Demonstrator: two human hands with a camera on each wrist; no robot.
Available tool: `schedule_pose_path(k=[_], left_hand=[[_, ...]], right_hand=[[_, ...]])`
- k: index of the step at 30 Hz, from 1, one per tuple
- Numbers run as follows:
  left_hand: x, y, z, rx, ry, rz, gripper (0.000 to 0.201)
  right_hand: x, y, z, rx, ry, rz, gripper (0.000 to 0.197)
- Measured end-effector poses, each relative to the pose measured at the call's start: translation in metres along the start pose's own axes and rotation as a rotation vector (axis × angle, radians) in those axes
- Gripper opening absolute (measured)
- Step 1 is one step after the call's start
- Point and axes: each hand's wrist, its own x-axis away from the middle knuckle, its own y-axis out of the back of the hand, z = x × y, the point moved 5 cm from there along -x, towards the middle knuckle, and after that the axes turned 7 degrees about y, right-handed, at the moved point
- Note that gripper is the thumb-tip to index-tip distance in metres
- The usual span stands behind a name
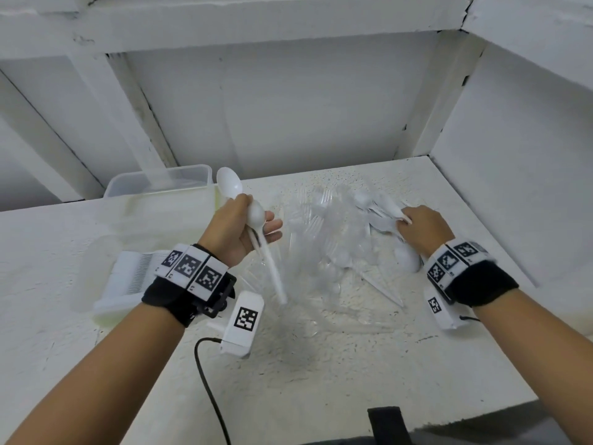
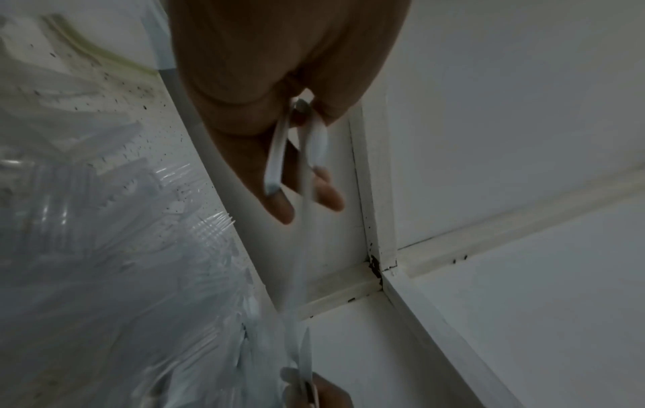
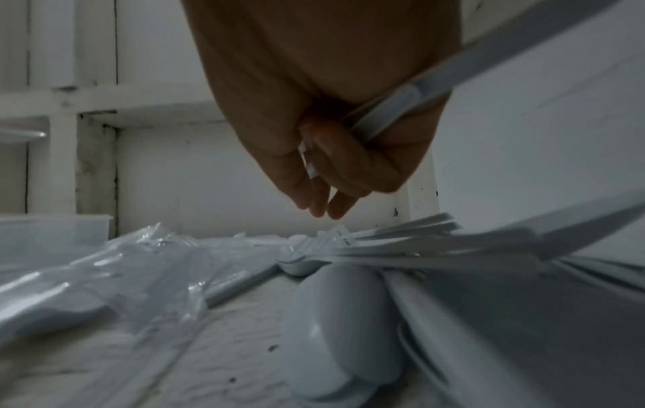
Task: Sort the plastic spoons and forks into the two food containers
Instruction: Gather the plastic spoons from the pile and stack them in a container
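My left hand (image 1: 256, 220) is raised over the table and grips two white plastic spoons (image 1: 229, 183); one bowl points up and one handle hangs down. The left wrist view shows the same hand (image 2: 303, 198) with the spoon handles (image 2: 276, 157) in its fingers. A heap of clear forks and white spoons (image 1: 337, 239) lies mid-table. At the heap's right edge my right hand (image 1: 406, 218) curls round white spoons (image 1: 390, 207). In the right wrist view this hand (image 3: 324, 209) clasps white handles (image 3: 401, 110). A clear food container (image 1: 160, 181) stands at the back left.
A second translucent container (image 1: 106, 303) with what look like stacked forks sits partly hidden behind my left wrist. White walls (image 1: 513, 155) close in the table at the back and right. A black cable (image 1: 208, 390) trails near the front edge. Loose spoons (image 3: 335, 331) lie under my right wrist.
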Motion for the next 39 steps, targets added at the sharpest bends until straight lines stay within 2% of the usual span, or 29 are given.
schedule_pose_path(k=[4, 6, 9, 12, 15, 19, 21, 26, 30, 32, 34, 36, 39], left_hand=[[-0.003, 0.000, 0.007, -0.080, 0.033, -0.057, 0.022], [-0.004, -0.005, 0.008, -0.153, 0.007, -0.040, 0.019], [-0.005, -0.008, 0.011, -0.238, -0.016, -0.026, 0.024], [-0.004, -0.008, 0.017, -0.225, 0.014, -0.015, 0.012], [-0.003, -0.011, 0.022, -0.252, 0.044, 0.022, 0.003], [-0.004, -0.010, 0.027, -0.432, 0.035, 0.009, 0.021], [-0.005, -0.008, 0.031, -0.503, 0.027, -0.005, 0.023], [-0.007, -0.010, 0.036, -0.592, 0.026, -0.004, 0.019], [-0.009, -0.013, 0.038, -0.615, 0.043, 0.003, 0.020], [-0.009, -0.013, 0.039, -0.624, 0.049, 0.002, 0.020], [-0.010, -0.014, 0.040, -0.635, 0.052, 0.003, 0.020], [-0.010, -0.014, 0.040, -0.645, 0.055, 0.007, 0.020], [-0.010, -0.015, 0.041, -0.650, 0.054, 0.004, 0.020]], right_hand=[[-0.015, -0.005, 0.008, 0.107, 0.033, 0.044, 0.030], [-0.020, -0.005, 0.013, 0.130, 0.027, 0.060, 0.031], [-0.027, -0.003, 0.021, 0.152, 0.027, 0.056, 0.030], [-0.032, -0.003, 0.031, 0.160, 0.020, 0.108, 0.031], [-0.036, -0.007, 0.032, 0.134, -0.072, 0.148, 0.030], [-0.037, -0.012, 0.031, 0.092, -0.165, 0.164, 0.030], [-0.035, -0.011, 0.031, 0.082, -0.207, 0.168, 0.029], [-0.035, -0.011, 0.029, 0.074, -0.176, 0.227, 0.036], [-0.027, -0.015, 0.031, 0.108, -0.142, 0.277, 0.025], [-0.021, -0.019, 0.031, 0.151, -0.117, 0.297, 0.030], [-0.019, -0.018, 0.030, 0.206, -0.069, 0.288, 0.025], [-0.018, -0.017, 0.027, 0.130, -0.067, 0.276, 0.021], [-0.021, -0.013, 0.021, -0.034, -0.085, 0.139, 0.029]])
